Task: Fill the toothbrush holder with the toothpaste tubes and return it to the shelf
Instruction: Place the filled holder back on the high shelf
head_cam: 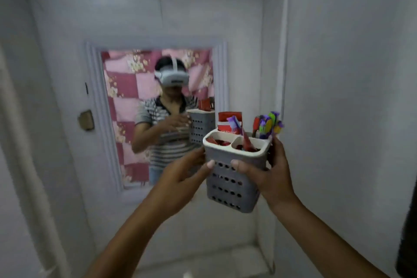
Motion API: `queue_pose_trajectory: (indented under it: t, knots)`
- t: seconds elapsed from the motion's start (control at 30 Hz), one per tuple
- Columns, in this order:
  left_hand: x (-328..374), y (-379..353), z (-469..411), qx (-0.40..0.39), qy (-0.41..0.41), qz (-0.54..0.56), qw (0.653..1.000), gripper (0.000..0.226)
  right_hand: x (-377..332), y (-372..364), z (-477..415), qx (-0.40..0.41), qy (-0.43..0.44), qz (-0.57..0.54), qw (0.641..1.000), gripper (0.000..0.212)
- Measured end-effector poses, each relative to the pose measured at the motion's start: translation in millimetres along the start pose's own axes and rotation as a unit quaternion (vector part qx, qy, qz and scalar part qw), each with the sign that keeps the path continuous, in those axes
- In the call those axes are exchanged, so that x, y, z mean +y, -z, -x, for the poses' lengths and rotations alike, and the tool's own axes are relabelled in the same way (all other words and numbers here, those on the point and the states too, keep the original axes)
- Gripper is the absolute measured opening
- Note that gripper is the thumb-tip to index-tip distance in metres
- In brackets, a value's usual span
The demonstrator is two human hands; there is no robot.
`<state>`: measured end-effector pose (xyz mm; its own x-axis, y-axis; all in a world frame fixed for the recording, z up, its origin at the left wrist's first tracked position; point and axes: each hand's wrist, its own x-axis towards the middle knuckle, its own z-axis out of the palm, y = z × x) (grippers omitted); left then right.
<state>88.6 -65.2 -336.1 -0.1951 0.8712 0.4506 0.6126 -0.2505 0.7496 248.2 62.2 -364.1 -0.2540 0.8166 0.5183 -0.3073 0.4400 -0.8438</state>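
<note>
Now both hands gripping holder.

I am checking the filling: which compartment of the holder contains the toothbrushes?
The back right compartment, by the right hand, holds the toothbrushes; the others show red toothpaste tubes.

Pale, whitish plaster walls closing in a narrow alcove; a framed mirror set into the back wall, reflecting a pink-and-maroon checked floral curtain; a small brownish fitting left of the frame; soft, dim, even light throughout.
</note>
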Motion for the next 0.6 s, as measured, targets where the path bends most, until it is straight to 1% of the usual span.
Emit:
queue_pose_trajectory:
  t: [0.07, 0.13, 0.17, 0.2, 0.23, 0.27, 0.3, 0.33, 0.37, 0.4, 0.47, 0.5, 0.53, 0.6]
  knots:
    - [45.2, 35.1, -31.8, 0.028, -0.079, -0.031, 0.996, 0.05, -58.9, -10.1, -42.6, 0.018, 0.046, -0.025, 0.998, 0.086]
    - [92.5, 69.6, -65.3, 0.079, -0.143, -0.139, 0.977, 0.063, -117.1, -20.5, -87.9, 0.035, 0.09, -0.04, 0.994, 0.082]
    - [116.1, 86.0, -81.9, 0.114, -0.167, -0.21, 0.956, 0.064, -145.5, -25.8, -110.7, 0.049, 0.106, -0.04, 0.992, 0.082]
    - [139.2, 101.9, -97.5, 0.158, -0.189, -0.298, 0.922, 0.062, -174.0, -31.6, -132.7, 0.061, 0.116, -0.04, 0.991, 0.085]
    - [160.4, 116.8, -113.1, 0.207, -0.211, -0.386, 0.874, 0.06, -201.1, -37.3, -154.6, 0.07, 0.12, -0.041, 0.989, 0.089]
    - [176.8, 130.7, -128.6, 0.245, -0.23, -0.456, 0.824, 0.06, -228.1, -43.3, -172.9, 0.077, 0.122, -0.043, 0.989, 0.095]
    - [189.8, 143.8, -143.7, 0.267, -0.234, -0.506, 0.786, 0.061, -253.5, -49.6, -189.4, 0.085, 0.125, -0.042, 0.988, 0.102]
    - [198.7, 157.0, -159.1, 0.278, -0.225, -0.544, 0.759, 0.064, -278.3, -55.6, -203.0, 0.099, 0.13, -0.039, 0.986, 0.108]
    - [204.8, 169.5, -175.8, 0.283, -0.209, -0.573, 0.74, 0.066, -301.6, -61.2, -215.2, 0.118, 0.139, -0.027, 0.983, 0.112]
    - [211.3, 181.7, -190.5, 0.283, -0.186, -0.597, 0.727, 0.069, -324.1, -66.8, -225.5, 0.139, 0.153, -0.008, 0.978, 0.115]
    - [214.7, 205.0, -216.8, 0.298, -0.137, -0.615, 0.717, 0.076, -358.0, -78.7, -248.5, 0.173, 0.184, 0.026, 0.967, 0.115]
    - [216.4, 215.4, -227.2, 0.3, -0.119, -0.621, 0.714, 0.079, -373.7, -85.0, -260.5, 0.188, 0.203, 0.044, 0.96, 0.114]
    - [214.6, 219.0, -230.2, 0.282, -0.105, -0.629, 0.717, 0.081, -381.2, -87.2, -266.4, 0.208, 0.203, 0.061, 0.955, 0.113]
    - [200.5, 225.1, -235.8, 0.268, -0.1, -0.637, 0.716, 0.081, -387.1, -95.0, -285.3, 0.233, 0.202, 0.083, 0.948, 0.115]
